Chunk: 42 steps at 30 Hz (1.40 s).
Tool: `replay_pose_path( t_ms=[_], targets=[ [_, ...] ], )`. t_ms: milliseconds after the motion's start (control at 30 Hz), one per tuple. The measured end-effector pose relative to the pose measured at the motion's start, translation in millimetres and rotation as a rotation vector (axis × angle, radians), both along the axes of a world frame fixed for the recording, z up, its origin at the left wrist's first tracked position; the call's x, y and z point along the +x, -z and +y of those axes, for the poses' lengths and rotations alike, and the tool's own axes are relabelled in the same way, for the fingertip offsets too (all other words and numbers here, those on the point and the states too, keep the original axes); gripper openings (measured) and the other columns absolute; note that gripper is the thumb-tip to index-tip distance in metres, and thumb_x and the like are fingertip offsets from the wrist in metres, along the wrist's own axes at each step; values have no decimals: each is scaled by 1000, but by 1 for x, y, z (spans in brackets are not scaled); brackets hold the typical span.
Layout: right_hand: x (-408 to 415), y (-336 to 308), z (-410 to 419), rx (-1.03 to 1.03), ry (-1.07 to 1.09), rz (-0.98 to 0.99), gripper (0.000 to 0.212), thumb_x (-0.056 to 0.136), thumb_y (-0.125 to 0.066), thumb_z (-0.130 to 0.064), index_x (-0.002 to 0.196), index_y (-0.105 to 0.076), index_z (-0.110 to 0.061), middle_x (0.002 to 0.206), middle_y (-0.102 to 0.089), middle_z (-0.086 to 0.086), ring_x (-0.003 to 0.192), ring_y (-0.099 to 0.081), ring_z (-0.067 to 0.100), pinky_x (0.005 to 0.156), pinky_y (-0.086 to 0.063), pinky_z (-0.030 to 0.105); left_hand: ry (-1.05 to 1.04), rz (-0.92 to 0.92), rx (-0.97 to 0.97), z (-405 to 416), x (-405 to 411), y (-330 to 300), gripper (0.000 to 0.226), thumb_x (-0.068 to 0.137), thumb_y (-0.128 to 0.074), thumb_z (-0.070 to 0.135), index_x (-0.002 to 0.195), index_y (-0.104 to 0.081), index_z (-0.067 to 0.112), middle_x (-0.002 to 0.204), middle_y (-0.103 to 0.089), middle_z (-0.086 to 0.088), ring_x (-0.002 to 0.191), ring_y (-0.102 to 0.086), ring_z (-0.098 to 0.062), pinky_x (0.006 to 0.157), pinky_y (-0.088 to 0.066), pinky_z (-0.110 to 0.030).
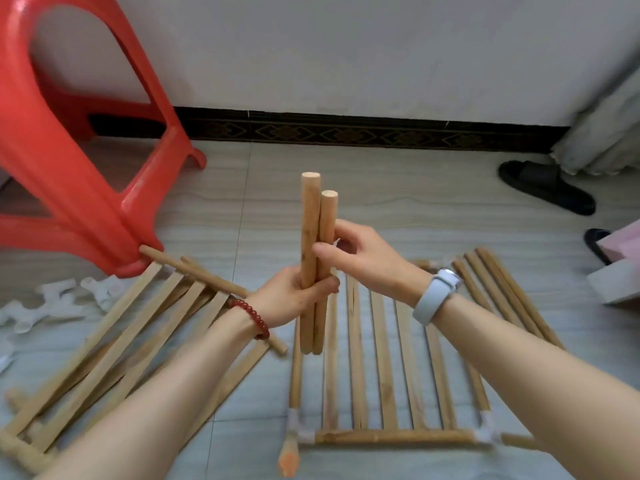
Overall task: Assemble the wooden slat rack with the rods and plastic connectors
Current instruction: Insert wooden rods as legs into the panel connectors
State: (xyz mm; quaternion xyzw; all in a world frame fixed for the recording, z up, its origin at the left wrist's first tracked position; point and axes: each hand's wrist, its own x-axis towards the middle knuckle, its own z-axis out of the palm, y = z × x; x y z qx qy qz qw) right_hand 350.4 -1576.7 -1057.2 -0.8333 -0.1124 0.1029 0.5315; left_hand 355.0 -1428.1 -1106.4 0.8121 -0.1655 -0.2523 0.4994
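We hold two rods (313,258) upright, left hand (294,297) gripping both, right hand (360,256) pinching them just above; slat panel (384,368) lies below.

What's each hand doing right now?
Left hand: grips two upright rods.
Right hand: pinches the same rods higher up.

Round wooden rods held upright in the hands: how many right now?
2. The taller round wooden rod sits in the left hand; the shorter round wooden rod stands beside it, pinched by the right hand.
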Motion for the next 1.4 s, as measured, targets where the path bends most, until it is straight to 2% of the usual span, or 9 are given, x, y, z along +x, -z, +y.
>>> replay_pose_path(
  t_ms=[100, 133, 167, 200, 300, 533, 967, 1267, 1400],
  targets=[
    [25, 0, -25, -61, 145, -115, 12, 94, -53, -19, 83, -50, -20, 76, -55, -1, 62, -54, 21, 58, -45, 30, -108, -115, -28, -19, 27, -4, 34, 94, -51, 29, 74, -66, 6, 48, -56, 8, 51, -50, -8, 53, -37, -15],
    [34, 4, -40, -87, 248, -149, 14, 95, -51, -22, 82, -47, -25, 77, -57, 1, 61, -56, 18, 57, -45, 28, -205, -188, 10, -22, 38, -2, 33, 94, -51, 33, 99, -41, 1, 53, -59, -1, 57, -51, -15, 60, -42, -21],
    [42, 9, -56, -107, 370, -169, 15, 96, -49, -26, 83, -43, -29, 80, -61, 7, 64, -59, 20, 59, -49, 32, -317, -257, 85, -24, 50, 0, 28, 93, -50, 39, 69, -44, 27, 59, -61, -7, 64, -53, -19, 69, -44, -29],
    [49, 16, -74, -132, 499, -174, 14, 97, -46, -29, 84, -41, -31, 84, -63, 12, 69, -62, 25, 64, -53, 41, -436, -296, 163, -25, 61, 3, 33, 92, -48, 46, 72, -56, 22, 65, -65, -13, 71, -55, -20, 74, -44, -33],
    [58, 42, -129, -174, 801, -122, 11, 97, -41, -33, 93, -43, -23, 91, -64, 16, 79, -63, 34, 75, -51, 56, -688, -244, 164, -33, 87, 16, 57, 91, -44, 54, 78, -68, 5, 64, -65, -10, 72, -63, -20, 75, -40, -28],
    [31, 80, -204, -157, 1144, -30, 30, 92, -36, -46, 96, -39, -16, 90, -58, 7, 85, -63, 37, 80, -51, 56, -721, -161, 106, -44, 101, 59, 37, 91, -50, 46, 64, -64, 25, 70, -68, -2, 74, -65, -17, 76, -46, -28],
    [32, 78, -217, -166, 1302, -65, 36, 100, -35, -31, 115, -44, 1, 93, -58, 8, 81, -65, 35, 82, -52, 49, -655, -207, 321, -56, 111, 86, 41, 92, -48, 34, 76, -66, 0, 66, -65, -11, 76, -62, -30, 63, -44, -32],
    [29, 80, -225, -242, 1300, -111, 36, 99, -36, -32, 110, -45, 1, 90, -57, 8, 91, -61, 38, 83, -48, 54, -743, -123, 212, -52, 119, 85, 43, 93, -48, 40, 66, -60, 9, 67, -66, -12, 73, -67, -27, 72, -44, -30],
    [26, 81, -224, -284, 1287, -126, 38, 100, -34, -28, 117, -44, 5, 93, -59, 15, 91, -59, 37, 72, -41, 36, -734, -163, 208, -53, 116, 87, 43, 93, -50, 39, 72, -63, 4, 65, -65, -11, 72, -66, -27, 69, -45, -31]
  ],
)
